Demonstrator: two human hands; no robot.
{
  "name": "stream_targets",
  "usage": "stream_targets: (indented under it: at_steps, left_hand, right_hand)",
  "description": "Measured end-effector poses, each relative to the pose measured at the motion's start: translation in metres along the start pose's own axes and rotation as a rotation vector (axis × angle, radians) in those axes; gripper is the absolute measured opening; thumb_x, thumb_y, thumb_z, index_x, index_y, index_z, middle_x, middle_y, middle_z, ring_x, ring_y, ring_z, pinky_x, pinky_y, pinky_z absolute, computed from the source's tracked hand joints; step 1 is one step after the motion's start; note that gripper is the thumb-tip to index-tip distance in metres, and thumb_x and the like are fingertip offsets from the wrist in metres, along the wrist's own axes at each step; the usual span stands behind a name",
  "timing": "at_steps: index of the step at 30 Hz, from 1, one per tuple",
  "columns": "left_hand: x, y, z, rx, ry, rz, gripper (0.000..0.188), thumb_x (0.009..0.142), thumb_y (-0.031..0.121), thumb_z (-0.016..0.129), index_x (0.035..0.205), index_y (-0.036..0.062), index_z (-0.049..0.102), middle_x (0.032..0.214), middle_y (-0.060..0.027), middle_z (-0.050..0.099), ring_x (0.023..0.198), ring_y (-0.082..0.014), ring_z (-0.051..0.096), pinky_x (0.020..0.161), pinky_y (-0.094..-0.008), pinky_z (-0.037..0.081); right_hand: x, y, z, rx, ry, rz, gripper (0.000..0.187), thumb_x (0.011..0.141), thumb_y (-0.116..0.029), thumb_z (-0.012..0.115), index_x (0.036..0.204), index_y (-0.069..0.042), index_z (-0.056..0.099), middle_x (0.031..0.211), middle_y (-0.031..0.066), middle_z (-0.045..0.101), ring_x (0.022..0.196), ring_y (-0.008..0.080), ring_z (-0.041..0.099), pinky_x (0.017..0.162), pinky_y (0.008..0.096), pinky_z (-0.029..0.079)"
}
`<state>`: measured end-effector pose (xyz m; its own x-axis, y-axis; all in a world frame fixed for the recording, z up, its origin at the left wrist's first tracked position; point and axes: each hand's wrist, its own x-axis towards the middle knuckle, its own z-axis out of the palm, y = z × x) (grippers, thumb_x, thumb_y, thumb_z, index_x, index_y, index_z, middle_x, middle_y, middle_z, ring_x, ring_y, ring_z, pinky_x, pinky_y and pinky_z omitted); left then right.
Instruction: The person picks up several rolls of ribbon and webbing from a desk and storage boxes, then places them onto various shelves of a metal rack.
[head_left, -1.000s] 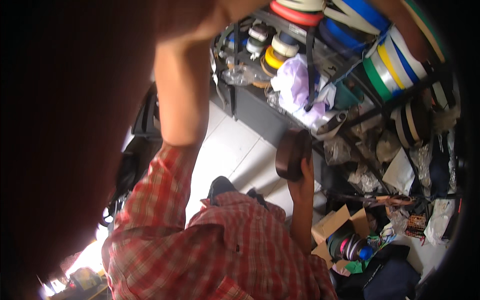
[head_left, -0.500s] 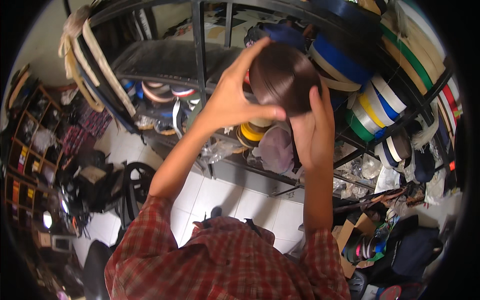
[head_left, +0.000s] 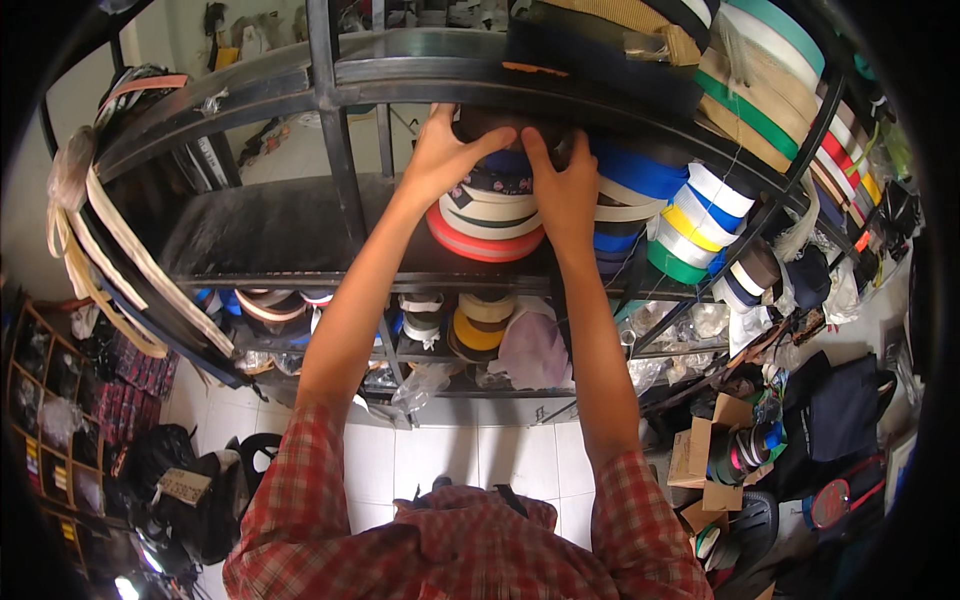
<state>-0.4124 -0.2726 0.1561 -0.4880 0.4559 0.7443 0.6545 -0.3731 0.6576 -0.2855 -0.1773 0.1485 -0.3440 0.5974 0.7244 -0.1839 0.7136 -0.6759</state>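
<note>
A dark brown roll of strap or ribbon [head_left: 488, 120] is between my two hands, on or just over a stack of rolls on the shelf. My left hand [head_left: 443, 157] grips its left side, with the thumb on the near face. Around its right side curls my right hand [head_left: 566, 190], thumb close to the other thumb. Beneath lie a dark patterned roll [head_left: 497, 181], a cream roll [head_left: 490, 222] and a red roll [head_left: 487, 243]. The brown roll's far side is hidden under the upper shelf, and whether it rests fully on the stack is unclear.
The black metal rack [head_left: 330, 110] has an upper shelf bar just above my hands. Blue, yellow and green rolls [head_left: 690, 235] stand to the right. Lower down are a yellow roll [head_left: 478, 330] and a pale purple bag [head_left: 535, 345]. A cardboard box [head_left: 692, 452] sits lower right.
The brown roll has gone from being held up near me, tilted, to inside the rack above the stack. Both arms reach farther forward, and the view has shifted.
</note>
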Motion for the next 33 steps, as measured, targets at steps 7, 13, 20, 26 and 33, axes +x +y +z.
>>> stream_targets:
  at_steps: [7,13,20,26,33]
  left_hand:
    - [-0.004,-0.011,-0.003,-0.419,0.206,0.019,0.056,0.077,0.011,0.076,0.122,-0.0027,0.046,0.112,-0.0128,0.059,0.104,-0.0184,0.056,0.090,-0.0305,0.044]
    - [-0.017,-0.006,0.005,-0.559,0.500,-0.018,0.051,0.087,0.021,0.068,0.128,0.0039,0.042,0.121,-0.0108,0.051,0.112,-0.0172,0.048,0.099,-0.0307,0.035]
    - [-0.031,-0.021,-0.014,-0.418,0.555,-0.016,0.052,0.086,0.028,0.070,0.125,0.0058,0.043,0.116,-0.0101,0.052,0.109,-0.0162,0.047,0.096,-0.0302,0.035]
    - [-0.048,-0.024,-0.019,-0.496,0.544,-0.079,0.056,0.082,0.022,0.074,0.124,0.0063,0.041,0.116,-0.0122,0.049,0.106,-0.0172,0.048,0.086,-0.0273,0.041]
    - [-0.042,-0.028,-0.007,-0.344,0.400,0.049,0.057,0.076,0.010,0.077,0.121,0.0061,0.042,0.114,-0.0122,0.050,0.109,-0.0193,0.048,0.098,-0.0315,0.035]
  right_hand:
    - [0.006,0.011,0.008,-0.310,-0.014,-0.409,0.067,0.073,-0.041,0.076,0.119,0.003,0.053,0.109,0.0283,0.058,0.108,0.0433,0.045,0.095,0.0475,0.039]
    - [0.019,0.017,0.016,-0.377,-0.176,-0.242,0.074,0.064,-0.042,0.081,0.116,0.003,0.056,0.109,0.0272,0.060,0.104,0.0452,0.054,0.094,0.0478,0.043]
    - [0.023,-0.002,0.023,-0.395,-0.084,-0.230,0.063,0.062,-0.037,0.082,0.104,0.005,0.061,0.095,0.0247,0.066,0.090,0.0418,0.064,0.086,0.0430,0.050]
    - [0.027,-0.013,0.025,-0.235,0.042,-0.048,0.059,0.067,-0.034,0.080,0.110,0.002,0.061,0.105,0.0240,0.066,0.106,0.0379,0.061,0.093,0.0398,0.046]
    - [0.037,-0.004,0.020,0.197,-0.108,-0.012,0.041,0.082,-0.021,0.070,0.117,-0.003,0.061,0.110,0.0097,0.064,0.101,0.0194,0.058,0.089,0.0308,0.044]
